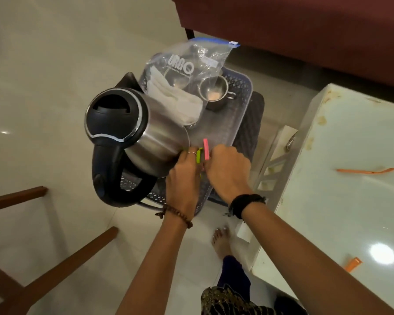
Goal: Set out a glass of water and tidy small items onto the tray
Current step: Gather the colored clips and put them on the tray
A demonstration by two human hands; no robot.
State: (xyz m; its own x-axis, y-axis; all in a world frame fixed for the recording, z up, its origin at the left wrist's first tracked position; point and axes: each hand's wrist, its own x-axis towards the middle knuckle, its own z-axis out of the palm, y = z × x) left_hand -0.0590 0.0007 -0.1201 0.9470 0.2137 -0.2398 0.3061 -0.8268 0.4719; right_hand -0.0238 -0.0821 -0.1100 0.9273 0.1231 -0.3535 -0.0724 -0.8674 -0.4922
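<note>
Two small clips, one green (199, 156) and one pink (206, 149), sit between our hands over the near part of the tray (241, 103), so we judge that we are in the tidying half of the task, putting small items down. Our left hand (184, 178) has its fingers curled with the green clip caught among them, and our right hand (228, 171) is curled with the pink clip sticking up from its fingers; the two hands are close together, nearly touching. The tray, a lattice-sided plastic one, stands on a dark stool (250, 133) beside the white bench (350, 201). It already carries a steel kettle (132, 133) with a black lid and handle, a zip bag (187, 71) with folded white cloth in it, and a small steel cup (216, 92). We see no glass of water anywhere, so that part looks not yet done. For the next move we judge that the clips want a bare patch of tray floor just right of the kettle, released without knocking its steel wall. An orange strip (365, 171) and another orange piece (353, 264) lie on the bench, and these look like further items to gather.
</note>
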